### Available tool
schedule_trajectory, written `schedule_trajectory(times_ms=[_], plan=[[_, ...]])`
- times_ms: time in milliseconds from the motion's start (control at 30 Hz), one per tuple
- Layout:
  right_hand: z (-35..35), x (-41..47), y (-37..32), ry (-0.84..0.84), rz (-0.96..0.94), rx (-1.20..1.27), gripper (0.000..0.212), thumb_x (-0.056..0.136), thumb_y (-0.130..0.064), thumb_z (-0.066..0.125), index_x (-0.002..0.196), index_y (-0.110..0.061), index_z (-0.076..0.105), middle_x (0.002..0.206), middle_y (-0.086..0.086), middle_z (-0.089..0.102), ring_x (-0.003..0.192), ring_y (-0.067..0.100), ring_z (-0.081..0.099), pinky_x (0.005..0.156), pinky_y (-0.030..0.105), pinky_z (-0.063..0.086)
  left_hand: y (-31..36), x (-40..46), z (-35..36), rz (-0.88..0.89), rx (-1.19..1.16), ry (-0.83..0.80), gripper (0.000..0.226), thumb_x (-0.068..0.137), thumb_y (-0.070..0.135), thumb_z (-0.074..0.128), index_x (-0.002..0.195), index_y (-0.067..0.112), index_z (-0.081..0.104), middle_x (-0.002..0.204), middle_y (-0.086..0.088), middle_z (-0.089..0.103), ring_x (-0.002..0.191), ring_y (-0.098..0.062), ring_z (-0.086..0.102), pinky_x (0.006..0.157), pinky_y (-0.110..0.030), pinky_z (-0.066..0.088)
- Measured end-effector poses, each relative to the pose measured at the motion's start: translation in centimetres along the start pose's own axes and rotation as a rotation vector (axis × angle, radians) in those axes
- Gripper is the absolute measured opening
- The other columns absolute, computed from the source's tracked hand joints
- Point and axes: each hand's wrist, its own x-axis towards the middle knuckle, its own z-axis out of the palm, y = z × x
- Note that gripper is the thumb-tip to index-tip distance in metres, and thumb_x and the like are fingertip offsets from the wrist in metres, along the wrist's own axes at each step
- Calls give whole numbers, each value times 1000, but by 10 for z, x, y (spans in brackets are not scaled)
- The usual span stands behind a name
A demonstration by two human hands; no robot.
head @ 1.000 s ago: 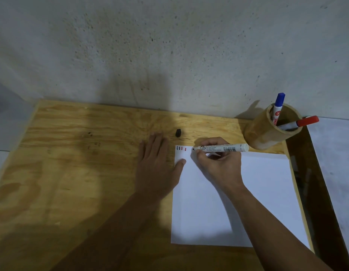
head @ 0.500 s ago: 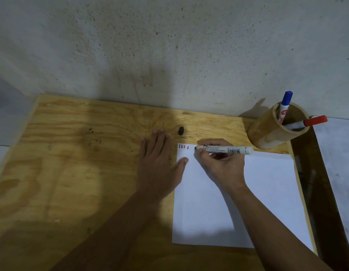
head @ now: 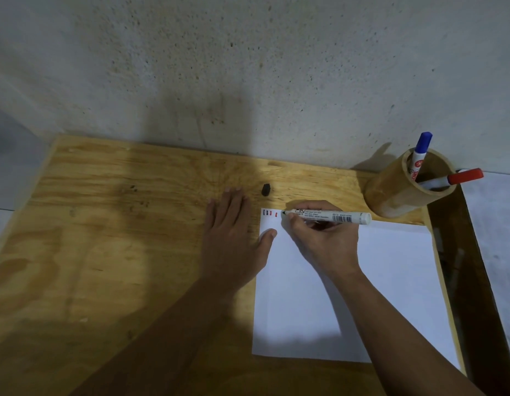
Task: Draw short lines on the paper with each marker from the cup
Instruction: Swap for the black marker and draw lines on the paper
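1. The plywood board lay bare across its left half, with open room there and the wall close behind its far edge.
2. The left hand lay flat, palm down and fingers together, gripping nothing; its thumb rested on the left edge of the paper, pinning it.
3. A small black cap lay on the board just beyond the fingertips, apart from the paper.
4. Short marks, dark and red, stood in a row at the paper's far left corner.
5. The right hand was closed around a white marker. Its long axis ran left to right, nearly level, dark tip at the left, just right of the last red mark. Whether the tip touched the sheet could not be told.
6. Judgement: the coming stroke turned on that small gap; blank paper lay open to the right and toward the person.
7. The cup stood beyond the paper's far right corner, nearer the right hand, holding a blue-capped marker and a red-capped marker.
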Motion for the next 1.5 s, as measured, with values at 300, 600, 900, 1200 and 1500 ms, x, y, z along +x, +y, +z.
schedule_trajectory(times_ms=[300, 600, 900, 1200, 1500], plan=[[1, 4, 14, -28, 64, 50, 12, 75, -7, 79, 86, -9, 75, 86, 12, 75, 82, 34, 72, 77, 60, 58, 1, 0, -1, -2, 1, 2, 70, 81, 50, 53, 130, 0, 52, 142, -17, 49, 138, -30, 38, 115, -52, 28], [-1, 5, 18, -46, 72, 54, 16, 75, -14, 80, 89, -10, 75, 88, 11, 75, 84, 32, 72, 79, 60, 57, 1, 1, 0, -6, 19, -20, 71, 82, 51, 52, 131, 0, 51, 143, -17, 48, 139, -30, 38, 113, -54, 30], [0, 6, 18, -69, 65, 78, 9, 75, -6, 77, 83, -9, 73, 88, 15, 74, 82, 39, 69, 77, 61, 56, 3, 1, -4, -7, 17, -8, 69, 81, 49, 54, 128, -1, 54, 139, -18, 52, 136, -32, 41, 112, -54, 32], [-1, 4, 9, -49, 77, 108, 9, 76, 2, 77, 82, -4, 73, 85, 18, 73, 79, 38, 70, 73, 52, 59, 4, 1, -5, -10, 17, -41, 70, 80, 50, 54, 129, -1, 52, 139, -19, 52, 136, -32, 41, 112, -54, 32], [1, 10, -6, 20, 151, 306, 16, 83, 4, 71, 89, 15, 62, 73, 21, 67, 55, 24, 62, 53, 34, 55, 3, 3, -6, -24, -27, -29, 71, 79, 51, 50, 129, 1, 52, 139, -16, 52, 136, -31, 41, 114, -52, 29]])
